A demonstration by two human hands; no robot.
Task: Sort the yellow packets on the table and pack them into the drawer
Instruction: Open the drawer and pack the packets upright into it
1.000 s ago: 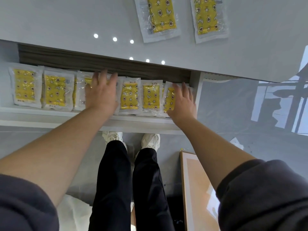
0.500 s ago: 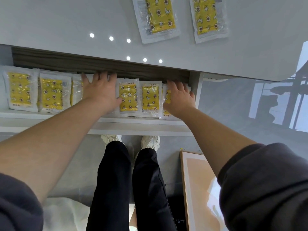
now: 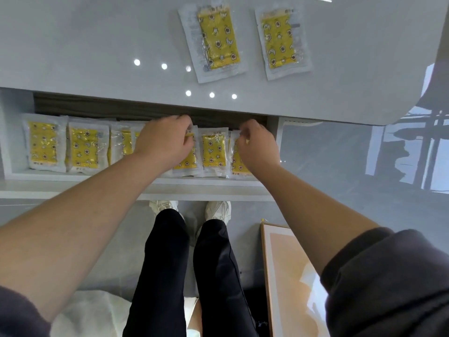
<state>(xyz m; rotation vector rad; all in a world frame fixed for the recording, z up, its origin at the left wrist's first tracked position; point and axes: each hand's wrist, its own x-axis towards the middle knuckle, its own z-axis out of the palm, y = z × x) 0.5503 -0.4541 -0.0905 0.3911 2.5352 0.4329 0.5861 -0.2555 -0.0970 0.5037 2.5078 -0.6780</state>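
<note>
The white drawer (image 3: 73,188) stands pulled out under the glossy white table (image 3: 73,45). A row of several yellow packets lies in it, among them one at the far left (image 3: 43,142) and one between my hands (image 3: 213,149). My left hand (image 3: 165,139) lies over the middle of the row, fingers curled on the top edge of a packet (image 3: 187,164). Over the rightmost packet (image 3: 237,164), my right hand (image 3: 257,144) pinches the top edge. Two more yellow packets (image 3: 216,40) (image 3: 279,42) lie on the table top.
Below the drawer I see my own black-trousered legs (image 3: 170,263) and white shoes (image 3: 216,210) on a grey floor. A wood-framed board (image 3: 286,276) lies on the floor at the right. Something white and crumpled (image 3: 92,312) lies at the lower left.
Both hands lay flat on the packets with fingers stretched out; now the fingers of both are curled onto the packets' top edges. The view has shifted slightly.
</note>
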